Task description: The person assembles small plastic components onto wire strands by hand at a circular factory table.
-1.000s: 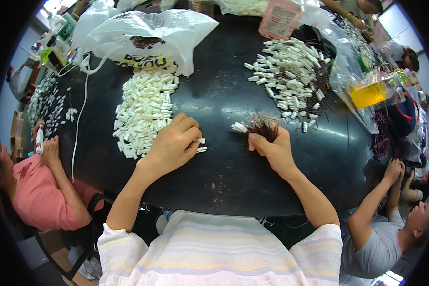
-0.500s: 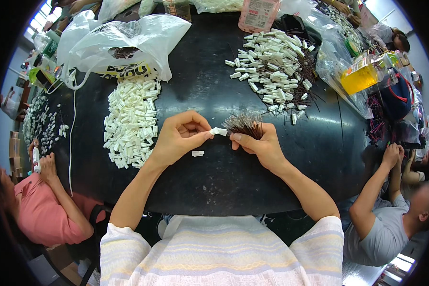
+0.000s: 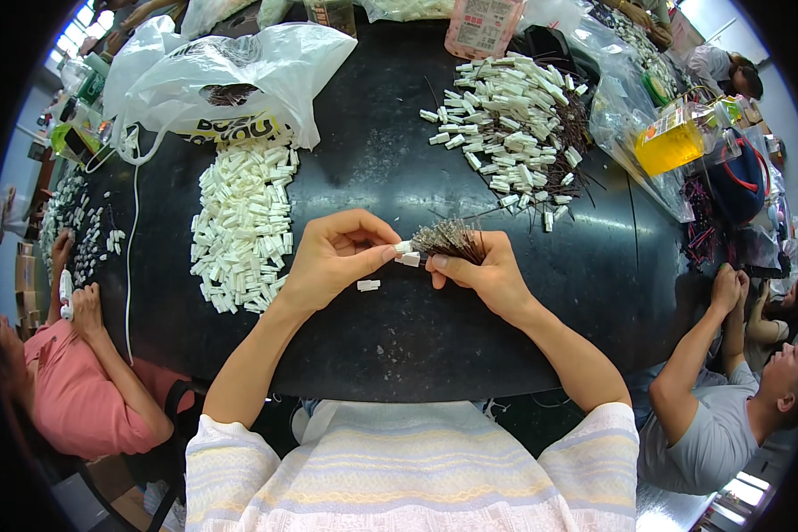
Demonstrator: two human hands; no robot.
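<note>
My right hand (image 3: 483, 270) grips a bundle of thin dark wires (image 3: 450, 238) over the black table (image 3: 399, 328). My left hand (image 3: 332, 257) pinches a small white plastic connector (image 3: 402, 247) between thumb and forefinger and holds it against the tip of the bundle. A second white connector (image 3: 410, 260) sits just below it at my right thumb. One loose white connector (image 3: 368, 285) lies on the table under my hands. A heap of loose white connectors (image 3: 244, 222) lies to my left.
A pile of connectors fitted with dark wires (image 3: 514, 133) lies at the far right. A white plastic bag (image 3: 230, 75) sits at the far left. A person in pink (image 3: 71, 390) works at the left, a person in grey (image 3: 727, 399) sits at the right. A yellow box (image 3: 674, 142) stands beyond.
My left hand left the white heap, came to the centre with a connector and met the wire bundle. My right hand has moved slightly left with the bundle.
</note>
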